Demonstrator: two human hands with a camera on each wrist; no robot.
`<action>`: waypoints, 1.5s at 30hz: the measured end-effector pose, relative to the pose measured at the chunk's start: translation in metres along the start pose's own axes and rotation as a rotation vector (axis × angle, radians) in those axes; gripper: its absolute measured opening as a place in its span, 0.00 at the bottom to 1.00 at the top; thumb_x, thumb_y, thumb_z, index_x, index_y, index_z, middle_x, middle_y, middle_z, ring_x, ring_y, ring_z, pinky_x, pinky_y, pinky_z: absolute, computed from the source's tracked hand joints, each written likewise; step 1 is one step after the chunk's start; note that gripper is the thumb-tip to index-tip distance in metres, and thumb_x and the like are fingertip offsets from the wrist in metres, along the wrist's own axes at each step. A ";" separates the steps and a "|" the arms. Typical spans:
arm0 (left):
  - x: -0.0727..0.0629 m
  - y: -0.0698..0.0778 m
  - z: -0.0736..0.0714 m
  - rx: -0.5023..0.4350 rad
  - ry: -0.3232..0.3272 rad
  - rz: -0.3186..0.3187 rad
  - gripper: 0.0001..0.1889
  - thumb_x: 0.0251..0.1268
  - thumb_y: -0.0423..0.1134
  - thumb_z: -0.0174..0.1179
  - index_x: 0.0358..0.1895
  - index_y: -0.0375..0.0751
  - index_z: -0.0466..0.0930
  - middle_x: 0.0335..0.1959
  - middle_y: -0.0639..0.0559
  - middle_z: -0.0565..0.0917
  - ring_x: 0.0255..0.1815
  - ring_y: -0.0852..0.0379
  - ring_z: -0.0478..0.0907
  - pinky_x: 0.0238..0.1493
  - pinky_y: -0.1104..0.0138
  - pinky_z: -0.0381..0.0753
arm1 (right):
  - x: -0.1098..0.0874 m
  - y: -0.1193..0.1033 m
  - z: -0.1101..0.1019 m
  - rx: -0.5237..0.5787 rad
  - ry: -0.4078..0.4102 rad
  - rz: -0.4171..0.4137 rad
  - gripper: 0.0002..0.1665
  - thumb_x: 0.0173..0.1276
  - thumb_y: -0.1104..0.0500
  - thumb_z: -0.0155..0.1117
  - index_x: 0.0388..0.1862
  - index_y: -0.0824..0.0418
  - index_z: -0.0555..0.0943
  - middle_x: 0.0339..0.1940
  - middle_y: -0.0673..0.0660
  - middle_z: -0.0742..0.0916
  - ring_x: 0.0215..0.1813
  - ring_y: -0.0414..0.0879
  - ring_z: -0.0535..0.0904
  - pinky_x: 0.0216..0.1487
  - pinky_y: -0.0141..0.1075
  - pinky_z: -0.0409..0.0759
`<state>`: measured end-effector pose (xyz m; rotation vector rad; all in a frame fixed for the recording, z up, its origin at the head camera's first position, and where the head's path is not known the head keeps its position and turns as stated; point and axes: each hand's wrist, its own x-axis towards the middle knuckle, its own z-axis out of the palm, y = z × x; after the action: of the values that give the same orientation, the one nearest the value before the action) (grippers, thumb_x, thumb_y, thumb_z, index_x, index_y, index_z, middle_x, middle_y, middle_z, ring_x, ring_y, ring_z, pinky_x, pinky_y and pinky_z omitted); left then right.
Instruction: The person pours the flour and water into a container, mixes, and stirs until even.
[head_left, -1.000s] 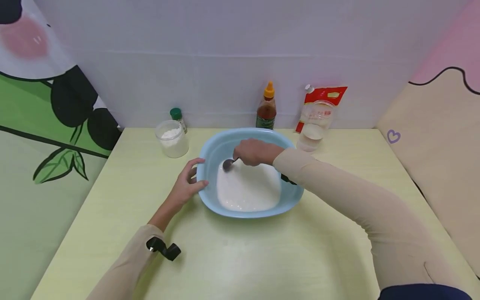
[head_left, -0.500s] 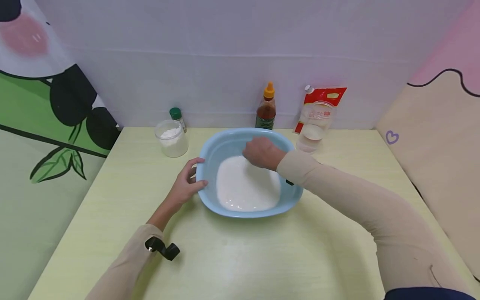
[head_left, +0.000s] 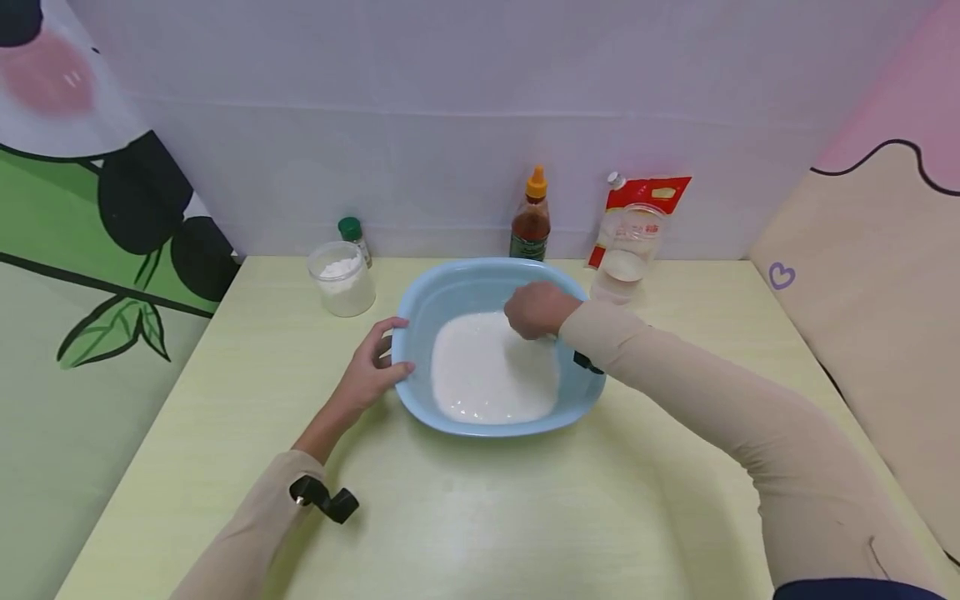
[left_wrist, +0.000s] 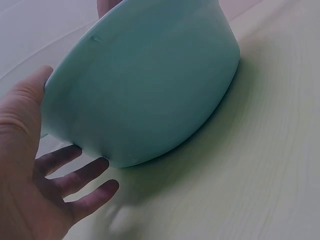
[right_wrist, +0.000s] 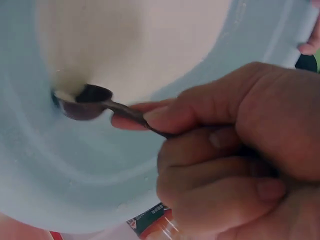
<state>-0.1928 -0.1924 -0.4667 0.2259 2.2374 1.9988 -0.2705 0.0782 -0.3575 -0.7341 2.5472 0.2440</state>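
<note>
Over the table (head_left: 465, 533), right fingers (right_wrist: 187, 150) have moved the spoon (right_wrist: 84, 111) rightward

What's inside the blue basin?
White liquid spreads across the basin, hiding its bottom. The right hand holds a dark spoon inside; in the head view, that hand covers the spoon.

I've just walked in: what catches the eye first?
Likely the big blue basin in the middle, with white liquid inside. The left hand grips its left side; over it, the right hand holds a dark spoon. Behind stands an orange-capped bottle.
</note>
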 end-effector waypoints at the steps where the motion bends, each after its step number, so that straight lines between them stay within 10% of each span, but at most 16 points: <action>1: 0.000 0.000 0.000 0.002 0.002 -0.001 0.35 0.58 0.25 0.56 0.71 0.39 0.58 0.64 0.23 0.69 0.54 0.38 0.78 0.40 0.65 0.88 | 0.000 0.001 -0.002 -0.010 -0.041 0.007 0.08 0.72 0.61 0.53 0.39 0.59 0.81 0.27 0.53 0.74 0.32 0.48 0.71 0.36 0.36 0.69; 6: -0.001 0.002 0.000 0.009 0.014 -0.009 0.35 0.59 0.25 0.56 0.71 0.39 0.58 0.64 0.24 0.69 0.54 0.39 0.78 0.40 0.65 0.88 | 0.004 0.006 -0.012 -0.056 -0.313 -0.007 0.06 0.68 0.61 0.60 0.36 0.56 0.85 0.25 0.51 0.74 0.26 0.44 0.68 0.28 0.33 0.68; 12: -0.002 0.002 0.001 0.007 0.021 -0.009 0.35 0.59 0.25 0.56 0.71 0.40 0.58 0.64 0.23 0.69 0.54 0.37 0.78 0.39 0.65 0.88 | 0.007 0.006 -0.006 0.206 -0.512 -0.151 0.12 0.73 0.61 0.57 0.43 0.51 0.88 0.21 0.48 0.71 0.21 0.40 0.61 0.22 0.29 0.59; 17: -0.002 0.002 0.003 -0.003 0.011 0.001 0.35 0.58 0.24 0.56 0.71 0.39 0.58 0.63 0.23 0.69 0.54 0.37 0.78 0.39 0.65 0.88 | 0.012 -0.003 0.006 0.330 -0.375 -0.265 0.14 0.75 0.61 0.57 0.48 0.49 0.88 0.32 0.48 0.77 0.23 0.40 0.63 0.22 0.29 0.63; 22: -0.002 0.003 0.003 0.004 0.014 0.001 0.35 0.59 0.25 0.56 0.71 0.39 0.58 0.63 0.24 0.70 0.53 0.39 0.78 0.39 0.66 0.87 | 0.019 -0.007 0.012 0.289 -0.091 -0.360 0.16 0.76 0.62 0.56 0.55 0.54 0.87 0.56 0.52 0.85 0.48 0.44 0.80 0.47 0.32 0.81; 29: -0.002 0.004 0.003 0.010 0.016 -0.002 0.35 0.58 0.25 0.56 0.71 0.38 0.58 0.63 0.23 0.70 0.53 0.39 0.78 0.39 0.66 0.88 | 0.023 0.015 0.019 0.113 0.196 -0.204 0.19 0.73 0.66 0.59 0.60 0.56 0.83 0.56 0.55 0.87 0.50 0.50 0.79 0.58 0.42 0.81; 36: -0.002 0.004 0.001 0.022 0.023 -0.008 0.35 0.59 0.25 0.56 0.71 0.39 0.58 0.64 0.24 0.70 0.53 0.40 0.79 0.39 0.65 0.88 | 0.026 0.018 0.021 0.096 0.210 -0.199 0.20 0.73 0.65 0.58 0.62 0.57 0.81 0.55 0.56 0.87 0.47 0.51 0.79 0.56 0.42 0.81; 45: -0.001 0.001 0.001 0.010 0.016 -0.008 0.35 0.59 0.26 0.56 0.72 0.39 0.57 0.66 0.23 0.68 0.58 0.32 0.76 0.41 0.66 0.87 | 0.029 -0.020 0.022 0.181 0.075 -0.488 0.19 0.75 0.64 0.56 0.60 0.55 0.83 0.59 0.52 0.87 0.60 0.45 0.81 0.61 0.35 0.80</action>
<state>-0.1911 -0.1913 -0.4657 0.2025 2.2545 1.9929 -0.2726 0.0546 -0.3916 -1.2723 2.3247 -0.1767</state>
